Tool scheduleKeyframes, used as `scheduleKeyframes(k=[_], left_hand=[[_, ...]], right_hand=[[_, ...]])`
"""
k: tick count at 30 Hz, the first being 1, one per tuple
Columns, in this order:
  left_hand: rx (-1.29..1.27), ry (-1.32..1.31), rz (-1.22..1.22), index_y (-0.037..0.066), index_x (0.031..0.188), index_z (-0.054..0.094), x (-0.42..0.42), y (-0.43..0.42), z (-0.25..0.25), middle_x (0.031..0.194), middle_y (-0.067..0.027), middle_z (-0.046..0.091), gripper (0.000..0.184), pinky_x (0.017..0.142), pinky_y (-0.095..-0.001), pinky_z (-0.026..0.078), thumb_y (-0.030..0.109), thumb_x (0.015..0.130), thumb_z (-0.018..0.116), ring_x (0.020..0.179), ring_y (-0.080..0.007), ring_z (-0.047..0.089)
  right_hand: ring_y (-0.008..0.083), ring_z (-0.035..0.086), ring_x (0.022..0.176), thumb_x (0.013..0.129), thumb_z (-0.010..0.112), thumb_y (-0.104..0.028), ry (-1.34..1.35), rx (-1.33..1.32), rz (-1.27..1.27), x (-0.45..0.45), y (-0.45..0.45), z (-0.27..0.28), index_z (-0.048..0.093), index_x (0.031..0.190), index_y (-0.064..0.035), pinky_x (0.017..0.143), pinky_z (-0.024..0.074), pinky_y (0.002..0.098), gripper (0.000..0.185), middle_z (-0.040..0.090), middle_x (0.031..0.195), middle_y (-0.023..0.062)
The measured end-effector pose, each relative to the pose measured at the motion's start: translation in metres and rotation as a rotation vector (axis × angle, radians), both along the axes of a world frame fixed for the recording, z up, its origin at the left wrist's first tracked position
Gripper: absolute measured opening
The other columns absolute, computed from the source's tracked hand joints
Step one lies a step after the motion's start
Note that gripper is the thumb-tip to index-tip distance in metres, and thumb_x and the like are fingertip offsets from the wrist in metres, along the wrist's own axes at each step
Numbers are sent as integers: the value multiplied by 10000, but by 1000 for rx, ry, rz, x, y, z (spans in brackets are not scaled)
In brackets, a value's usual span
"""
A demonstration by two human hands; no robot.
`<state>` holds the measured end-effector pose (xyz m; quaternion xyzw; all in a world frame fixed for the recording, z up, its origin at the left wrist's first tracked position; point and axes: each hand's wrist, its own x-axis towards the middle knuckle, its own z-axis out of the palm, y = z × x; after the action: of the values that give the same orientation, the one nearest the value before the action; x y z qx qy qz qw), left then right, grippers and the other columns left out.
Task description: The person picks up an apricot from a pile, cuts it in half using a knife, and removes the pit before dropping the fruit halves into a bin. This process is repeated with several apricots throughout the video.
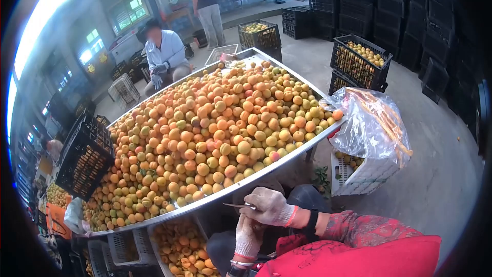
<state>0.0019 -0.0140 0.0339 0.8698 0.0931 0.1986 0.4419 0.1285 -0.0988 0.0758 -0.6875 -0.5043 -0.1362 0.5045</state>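
In my gloved right hand [270, 206] is a small knife [239, 205], its blade pointing left, past the fingers. My left hand [249, 235], also in a white knitted glove, is closed just below the right one. The two hands meet near the table edge, and what the left fingers hold is hidden. Beyond them, a metal-rimmed table [220, 187] bears a large heap of orange and yellow-green apricots [220, 123]. Under the table edge stands a crate [154, 233] with cut apricots [185, 251] in it.
A white crate [366, 177] with a plastic bag [366, 128] over it stands right. Black crates of fruit [359, 64] stand behind it, and tall crate stacks [400, 10] line the wall. A tilted black crate [84, 159] rests at left. One person [166, 54] sits across; another [207, 10] stands behind.
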Motion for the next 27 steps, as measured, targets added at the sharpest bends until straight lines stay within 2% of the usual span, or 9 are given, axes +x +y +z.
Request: scheduleKeyframes(k=[2, 5, 7, 14, 17, 20, 23, 26, 27], left_hand=[[-581, -29, 87, -16, 1327, 443, 7, -10, 6, 1238, -149, 584, 498, 921, -384, 502, 58, 878, 644, 1095, -282, 624], [-1209, -102, 94, 62, 1385, 429, 17, -9, -25, 1298, -92, 546, 489, 999, -364, 453, 288, 972, 560, 1155, -239, 573], [-1583, -176, 117, 98, 1388, 449, 25, -7, -35, 1297, -37, 530, 530, 1005, -339, 449, 487, 1030, 436, 1169, -183, 544], [-1320, -156, 219, 70, 1349, 489, 19, -17, -5, 1225, -44, 568, 509, 998, -347, 455, 468, 1043, 408, 1140, -200, 563], [-1402, -174, 298, 69, 1342, 493, 20, -22, 3, 1230, -55, 570, 513, 993, -352, 461, 474, 1035, 420, 1140, -212, 568], [-1537, -222, 204, 79, 1350, 485, 21, -18, -5, 1282, -71, 557, 518, 1022, -375, 444, 480, 1031, 411, 1178, -237, 553], [-1679, -181, 132, 129, 1351, 475, 17, -15, -1, 1241, -67, 556, 648, 1012, -403, 438, 482, 864, 719, 1172, -210, 526], [-1853, -233, 35, 99, 1370, 470, 16, -12, -30, 1351, -82, 528, 521, 1076, -398, 400, 486, 1030, 390, 1242, -260, 513], [-1807, -219, 5, 115, 1386, 457, 13, -14, -25, 1370, -75, 511, 548, 1090, -394, 383, 516, 1019, 388, 1265, -254, 490]], right_hand=[[292, 612, 656, 790, 769, -315, 68, 11, -54, -3, 11, -10, 633, 754, -82, 569, 496, 385, 272, 577, 693, 88], [292, 610, 644, 777, 781, -314, 131, 27, -36, -3, 12, -10, 621, 689, -78, 565, 495, 386, 299, 576, 683, 93], [297, 606, 636, 772, 787, -312, 147, 63, -25, -3, 9, -8, 630, 689, -72, 558, 490, 387, 299, 578, 684, 97], [298, 614, 677, 745, 799, -289, 228, 19, -77, -17, 13, -4, 642, 691, -65, 606, 501, 393, 279, 588, 701, 92], [302, 615, 685, 740, 786, -270, 202, 49, -67, -17, 15, -2, 635, 691, -71, 613, 503, 397, 255, 592, 705, 90], [305, 614, 691, 734, 768, -241, 161, 88, -16, -15, 16, 0, 621, 692, -79, 615, 501, 404, 223, 591, 706, 85], [301, 606, 696, 720, 749, -204, 94, 74, 10, -15, 14, 4, 603, 693, -85, 617, 495, 408, 191, 578, 705, 82], [300, 592, 681, 675, 740, -158, -4, 47, 29, -14, 11, 12, 591, 691, -88, 608, 483, 408, 165, 561, 695, 83], [302, 585, 666, 652, 740, -140, -23, 61, 38, -14, 10, 13, 591, 692, -89, 596, 475, 405, 163, 557, 689, 85]])
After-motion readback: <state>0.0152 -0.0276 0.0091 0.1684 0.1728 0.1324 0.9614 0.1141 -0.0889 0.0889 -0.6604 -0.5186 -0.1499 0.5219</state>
